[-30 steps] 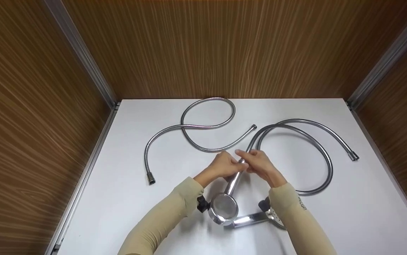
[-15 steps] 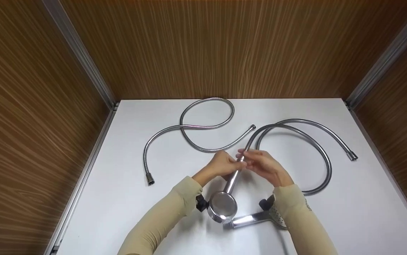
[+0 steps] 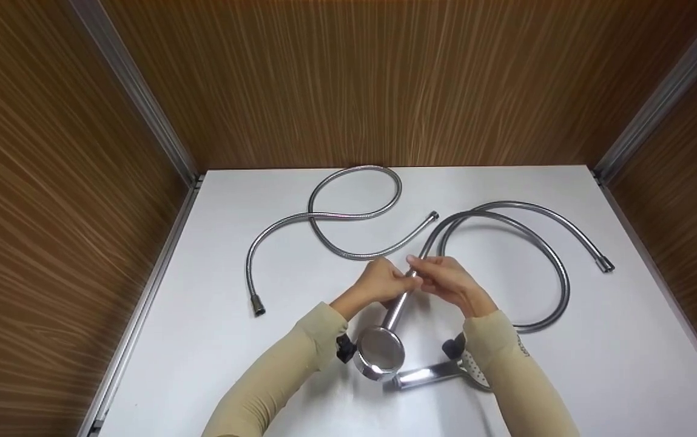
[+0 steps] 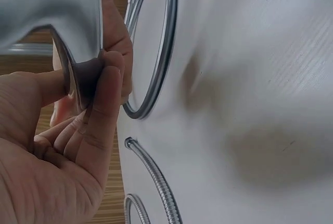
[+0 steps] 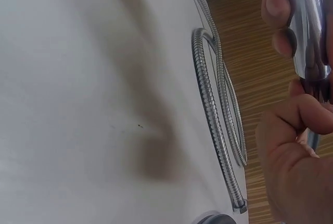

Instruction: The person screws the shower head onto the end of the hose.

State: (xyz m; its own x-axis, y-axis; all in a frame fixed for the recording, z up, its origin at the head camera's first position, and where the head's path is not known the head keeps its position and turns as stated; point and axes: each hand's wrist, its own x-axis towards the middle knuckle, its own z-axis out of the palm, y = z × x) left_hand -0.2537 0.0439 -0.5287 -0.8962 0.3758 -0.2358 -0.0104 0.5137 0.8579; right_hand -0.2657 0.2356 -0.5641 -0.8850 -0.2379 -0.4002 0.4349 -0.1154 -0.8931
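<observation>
My left hand [image 3: 378, 284] grips the handle of a chrome shower head [image 3: 380, 352], whose round head points down toward me. At the handle's upper end, my right hand [image 3: 448, 282] pinches the end of a smooth grey shower hose [image 3: 567, 291], thumb and fingers around the joint. In the right wrist view the chrome handle [image 5: 307, 23] meets the hose end just above the curled right fingers [image 5: 291, 146]. The joint itself is partly covered by fingers. The left wrist view shows the shower head [image 4: 57, 0] close up, above the left palm.
Beneath the right forearm lies a second shower head, its chrome handle [image 3: 424, 376] pointing left. A ribbed silver hose [image 3: 348, 216] lies looped at the back left of the white table [image 3: 202, 376]. Wood-patterned panels [image 3: 348, 79] enclose the back and sides.
Half a second ago the right fingers spread loosely away from the joint; now the thumb and fingers have closed on it again. The left hand and shower head stay almost still.
</observation>
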